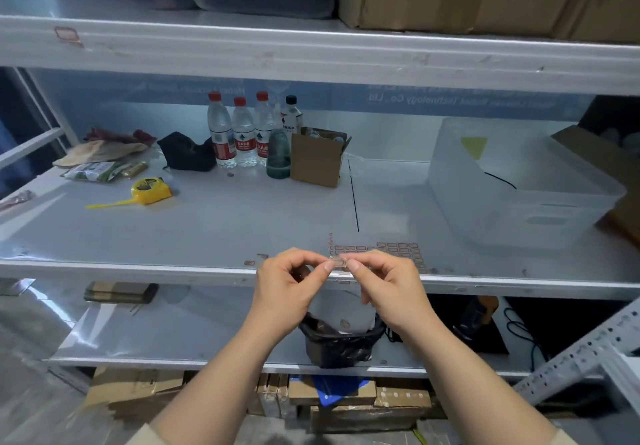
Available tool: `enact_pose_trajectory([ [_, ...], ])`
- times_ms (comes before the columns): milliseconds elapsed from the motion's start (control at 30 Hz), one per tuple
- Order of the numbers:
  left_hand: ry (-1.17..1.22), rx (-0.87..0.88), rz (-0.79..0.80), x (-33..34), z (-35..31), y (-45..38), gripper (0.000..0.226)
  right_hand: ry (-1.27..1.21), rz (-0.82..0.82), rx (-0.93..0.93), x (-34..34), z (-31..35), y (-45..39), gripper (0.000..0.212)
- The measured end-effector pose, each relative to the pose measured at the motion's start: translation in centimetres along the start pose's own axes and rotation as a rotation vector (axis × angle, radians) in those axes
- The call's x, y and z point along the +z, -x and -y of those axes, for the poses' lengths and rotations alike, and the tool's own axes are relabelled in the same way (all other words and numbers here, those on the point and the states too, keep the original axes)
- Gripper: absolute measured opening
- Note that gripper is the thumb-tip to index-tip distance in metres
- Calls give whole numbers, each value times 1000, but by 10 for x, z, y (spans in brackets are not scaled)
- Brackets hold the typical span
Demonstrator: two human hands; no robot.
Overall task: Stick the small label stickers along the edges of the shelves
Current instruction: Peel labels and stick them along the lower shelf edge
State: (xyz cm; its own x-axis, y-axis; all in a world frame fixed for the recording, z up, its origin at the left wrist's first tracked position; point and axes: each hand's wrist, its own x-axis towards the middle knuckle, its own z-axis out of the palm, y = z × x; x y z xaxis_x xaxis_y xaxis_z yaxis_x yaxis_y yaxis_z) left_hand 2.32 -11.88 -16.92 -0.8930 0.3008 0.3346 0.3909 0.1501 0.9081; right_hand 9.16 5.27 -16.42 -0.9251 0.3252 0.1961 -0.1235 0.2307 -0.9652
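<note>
Pinching one small red-bordered label sticker point(338, 262) between left hand point(290, 283) and right hand point(388, 283) fingertips; mirrored "Technology Co., Ltd" banner point(398, 97) at 12 o'clock.

Dim bluish light, glare on the shelf top point(214, 223), soft blur, bowed edges.

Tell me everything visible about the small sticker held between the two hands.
The label sticker is a tiny, clear-looking rectangle with rounded corners and a reddish-brown border. It is held roughly level, pinched at its left end by the left hand and at its right end by the right hand, just above the front edge of the middle shelf, in front of the sticker sheet.
</note>
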Motion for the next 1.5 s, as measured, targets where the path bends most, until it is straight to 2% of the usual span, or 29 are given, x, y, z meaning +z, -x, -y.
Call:
enact_pose_trajectory([
  [133,-1,-65,4,-1,14,11,7,-18,-136,144,7,-40,14,24],
  [233,-15,-100,6,-8,29,17,5,30,-258,287,6,-71,19,16],
  [367,9,-152,1,-11,47,21,6,171,-294,411,12,-104,19,23],
  [533,30,-255,9,-5,66,18,6,127,-345,445,33,-129,11,25],
  [767,18,-302,46,3,83,15,8,14,-445,450,50,-152,1,27],
  [1233,-11,-281,55,-6,89,14,8,-63,-573,474,65,-151,-8,14],
  [1500,1,-293,64,1,87,16,8,-122,-577,498,62,-153,-13,4],
])
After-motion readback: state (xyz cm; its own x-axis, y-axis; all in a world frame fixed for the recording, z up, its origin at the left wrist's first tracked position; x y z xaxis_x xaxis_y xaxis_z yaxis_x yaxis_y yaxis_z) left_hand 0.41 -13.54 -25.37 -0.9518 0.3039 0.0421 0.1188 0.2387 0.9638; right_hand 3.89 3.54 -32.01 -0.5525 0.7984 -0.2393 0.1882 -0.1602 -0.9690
